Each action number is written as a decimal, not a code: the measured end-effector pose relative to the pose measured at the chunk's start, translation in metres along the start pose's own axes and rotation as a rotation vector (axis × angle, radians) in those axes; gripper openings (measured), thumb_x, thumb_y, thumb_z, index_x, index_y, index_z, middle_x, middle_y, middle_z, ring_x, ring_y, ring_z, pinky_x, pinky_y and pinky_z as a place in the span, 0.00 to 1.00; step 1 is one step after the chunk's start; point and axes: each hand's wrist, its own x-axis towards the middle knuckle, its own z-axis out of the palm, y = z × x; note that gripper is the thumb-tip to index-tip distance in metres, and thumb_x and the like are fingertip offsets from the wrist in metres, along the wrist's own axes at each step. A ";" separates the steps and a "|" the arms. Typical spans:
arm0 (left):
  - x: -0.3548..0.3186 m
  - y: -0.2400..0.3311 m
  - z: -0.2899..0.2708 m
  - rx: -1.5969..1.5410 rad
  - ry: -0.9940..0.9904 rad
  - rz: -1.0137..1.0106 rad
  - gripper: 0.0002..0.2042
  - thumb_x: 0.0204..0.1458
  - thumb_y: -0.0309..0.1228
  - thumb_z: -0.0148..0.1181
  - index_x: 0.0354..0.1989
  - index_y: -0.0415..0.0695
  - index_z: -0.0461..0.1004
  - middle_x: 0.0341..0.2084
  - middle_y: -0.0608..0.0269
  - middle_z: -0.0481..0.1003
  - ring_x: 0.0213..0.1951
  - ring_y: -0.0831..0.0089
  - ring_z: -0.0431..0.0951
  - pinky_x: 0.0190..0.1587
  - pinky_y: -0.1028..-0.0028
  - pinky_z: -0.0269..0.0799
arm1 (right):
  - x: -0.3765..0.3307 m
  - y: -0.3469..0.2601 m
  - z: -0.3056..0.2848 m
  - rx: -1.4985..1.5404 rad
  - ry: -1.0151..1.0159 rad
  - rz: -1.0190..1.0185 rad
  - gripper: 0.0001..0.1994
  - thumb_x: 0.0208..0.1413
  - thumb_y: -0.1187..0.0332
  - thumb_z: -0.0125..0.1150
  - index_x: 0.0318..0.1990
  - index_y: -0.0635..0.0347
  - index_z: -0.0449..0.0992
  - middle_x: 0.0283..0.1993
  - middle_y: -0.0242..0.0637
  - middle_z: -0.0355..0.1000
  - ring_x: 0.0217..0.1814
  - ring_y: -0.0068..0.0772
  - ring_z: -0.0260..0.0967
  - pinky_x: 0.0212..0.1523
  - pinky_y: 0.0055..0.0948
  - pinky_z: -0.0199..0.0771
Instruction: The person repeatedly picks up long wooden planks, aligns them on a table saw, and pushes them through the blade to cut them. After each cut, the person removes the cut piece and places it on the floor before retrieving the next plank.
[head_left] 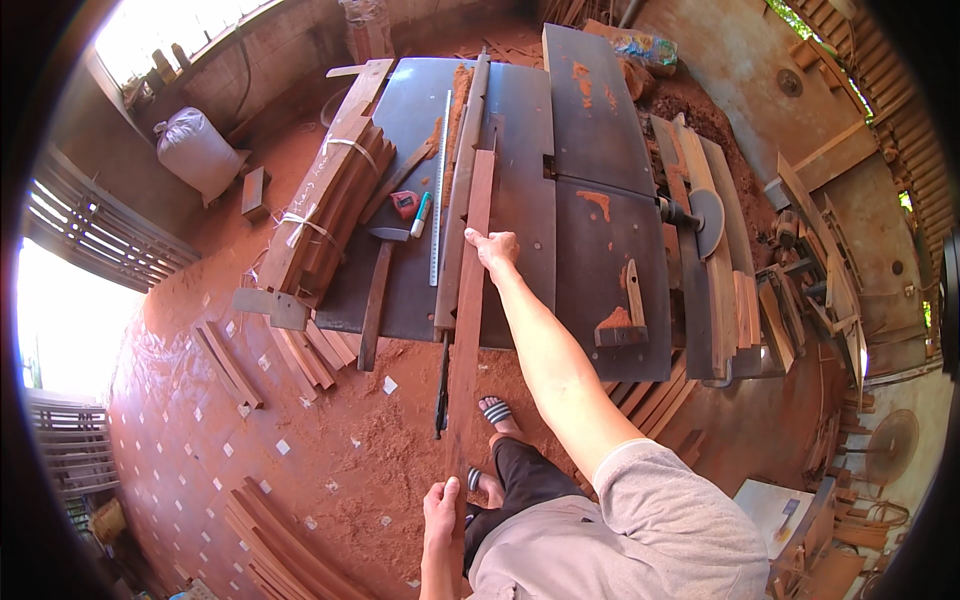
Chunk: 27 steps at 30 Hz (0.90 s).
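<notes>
A long reddish-brown wooden plank (469, 315) lies lengthwise over the dark metal saw table (522, 250), its near part reaching past the front edge toward my body. My right hand (493, 248) grips it partway along, fingers closed over its right side. Down near my waist, my left hand (440, 508) is closed around the near part, thumb uppermost. Along the plank's left side runs a long straight fence (461, 190). Just beyond the far end, a thin upright piece (496, 128) stands in a slot in the tabletop; I cannot make out its details.
Left of the fence lie a steel ruler (440, 195), tape measure (405, 204), marker (422, 213) and hammer (377, 290). Tied planks (325, 215) sit at the table's left. A brush (622, 325) and round disc (708, 222) are right. Loose boards (290, 540) lie on the dusty floor.
</notes>
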 end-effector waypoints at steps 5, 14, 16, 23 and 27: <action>0.002 0.006 0.002 0.019 0.002 0.001 0.23 0.62 0.47 0.60 0.35 0.34 0.78 0.26 0.63 0.76 0.32 0.76 0.71 0.37 0.71 0.69 | 0.005 -0.002 0.000 -0.009 0.002 -0.002 0.37 0.42 0.50 0.81 0.53 0.71 0.78 0.57 0.60 0.75 0.63 0.53 0.73 0.64 0.43 0.72; 0.010 0.009 0.004 0.010 -0.001 0.003 0.23 0.62 0.48 0.61 0.36 0.34 0.78 0.27 0.63 0.75 0.33 0.75 0.71 0.38 0.70 0.69 | 0.011 -0.006 0.003 -0.012 0.026 -0.002 0.36 0.42 0.49 0.81 0.52 0.69 0.79 0.56 0.59 0.75 0.62 0.53 0.73 0.64 0.43 0.72; 0.010 0.013 0.004 0.027 -0.004 -0.010 0.24 0.61 0.49 0.61 0.36 0.34 0.78 0.27 0.63 0.75 0.33 0.75 0.71 0.37 0.70 0.69 | 0.013 -0.007 0.003 -0.007 0.030 0.002 0.36 0.42 0.49 0.81 0.51 0.69 0.79 0.57 0.59 0.75 0.62 0.53 0.73 0.64 0.43 0.72; 0.016 0.016 0.007 -0.011 -0.016 -0.022 0.23 0.61 0.49 0.61 0.36 0.34 0.78 0.26 0.64 0.75 0.32 0.76 0.71 0.36 0.70 0.69 | 0.018 -0.014 -0.002 -0.018 -0.030 0.008 0.37 0.45 0.50 0.79 0.55 0.73 0.76 0.60 0.60 0.73 0.64 0.51 0.71 0.65 0.42 0.71; 0.020 0.012 0.008 -0.029 -0.016 -0.014 0.23 0.61 0.48 0.61 0.37 0.33 0.79 0.27 0.63 0.77 0.33 0.75 0.73 0.37 0.70 0.70 | 0.014 -0.023 -0.004 -0.037 -0.034 0.000 0.37 0.45 0.51 0.79 0.54 0.74 0.76 0.59 0.60 0.74 0.63 0.50 0.72 0.64 0.40 0.72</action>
